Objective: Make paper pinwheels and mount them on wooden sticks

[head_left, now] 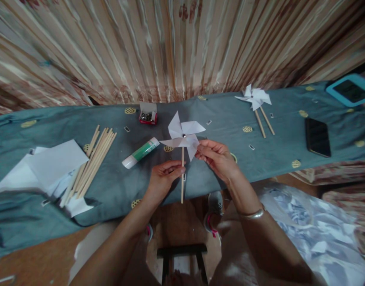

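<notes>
A white paper pinwheel (185, 129) with a silver pin at its centre stands upright on a thin wooden stick. My left hand (164, 178) pinches that stick between thumb and fingers, below the paper blades. With its fingertips closed on the edge of the lower right blade, my right hand (216, 157) touches the same pinwheel. Left of the blades lies a green and white glue stick (141, 153). Behind it sits an opened small red box (148, 115) of metal pins.
White paper sheets (56, 161) and a bundle of wooden sticks (91, 163) lie at the left. Finished pinwheels (255, 97) rest at the back right, near a black phone (317, 137) and a blue-framed device (350, 90). A teal cloth (224, 115) covers the table before a curtain (158, 47).
</notes>
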The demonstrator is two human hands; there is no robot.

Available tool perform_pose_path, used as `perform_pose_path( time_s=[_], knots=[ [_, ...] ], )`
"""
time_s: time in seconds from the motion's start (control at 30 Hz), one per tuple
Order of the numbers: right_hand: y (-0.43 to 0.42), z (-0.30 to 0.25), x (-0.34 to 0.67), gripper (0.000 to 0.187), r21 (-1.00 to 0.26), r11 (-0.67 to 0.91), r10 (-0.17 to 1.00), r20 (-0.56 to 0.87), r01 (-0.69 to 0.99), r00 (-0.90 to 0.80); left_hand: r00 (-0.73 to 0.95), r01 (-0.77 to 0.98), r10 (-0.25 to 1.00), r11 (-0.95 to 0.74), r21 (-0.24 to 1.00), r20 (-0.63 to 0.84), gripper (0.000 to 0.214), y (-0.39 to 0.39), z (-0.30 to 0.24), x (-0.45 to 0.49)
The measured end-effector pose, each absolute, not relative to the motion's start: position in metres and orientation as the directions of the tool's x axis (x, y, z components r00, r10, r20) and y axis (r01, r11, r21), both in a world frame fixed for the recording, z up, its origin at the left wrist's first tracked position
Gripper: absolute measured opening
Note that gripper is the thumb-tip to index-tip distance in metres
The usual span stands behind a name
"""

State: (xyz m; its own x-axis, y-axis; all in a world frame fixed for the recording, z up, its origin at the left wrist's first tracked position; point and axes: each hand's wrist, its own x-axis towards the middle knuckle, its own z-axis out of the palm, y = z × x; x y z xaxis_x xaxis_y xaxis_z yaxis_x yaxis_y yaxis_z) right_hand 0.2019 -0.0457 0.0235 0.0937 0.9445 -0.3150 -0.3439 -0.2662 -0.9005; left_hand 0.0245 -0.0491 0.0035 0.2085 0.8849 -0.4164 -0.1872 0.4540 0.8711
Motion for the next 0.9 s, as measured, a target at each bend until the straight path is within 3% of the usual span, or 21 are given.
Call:
perform_pose_path(
  time_s=[0.33, 0.6, 0.73, 0.9],
  knots=[
    [-0.047, 0.024, 0.195, 0.034, -0.891, -0.289, 0.944, -0.326, -0.351, 0.048, 0.191, -0.182, 0.893, 0.440, 0.879, -0.407, 0.031, -0.050, 0.003, 0.026],
    [-0.049, 0.020, 0.193, 0.036, -0.938, -0.256, 0.964, -0.266, -0.234, 0.014, 0.201, -0.205, 0.887, 0.452, 0.868, -0.415, 0.035, -0.049, 0.001, 0.024],
    [-0.049, 0.022, 0.204, 0.040, -0.956, -0.237, 0.963, -0.254, -0.173, 0.084, 0.197, -0.215, 0.879, 0.470, 0.856, -0.433, 0.038, -0.048, 0.000, 0.023],
    [-0.046, 0.025, 0.225, 0.034, -0.963, -0.167, 0.939, -0.221, -0.212, 0.262, 0.214, -0.228, 0.868, 0.490, 0.841, -0.448, 0.037, -0.048, 0.001, 0.021]
  ],
)
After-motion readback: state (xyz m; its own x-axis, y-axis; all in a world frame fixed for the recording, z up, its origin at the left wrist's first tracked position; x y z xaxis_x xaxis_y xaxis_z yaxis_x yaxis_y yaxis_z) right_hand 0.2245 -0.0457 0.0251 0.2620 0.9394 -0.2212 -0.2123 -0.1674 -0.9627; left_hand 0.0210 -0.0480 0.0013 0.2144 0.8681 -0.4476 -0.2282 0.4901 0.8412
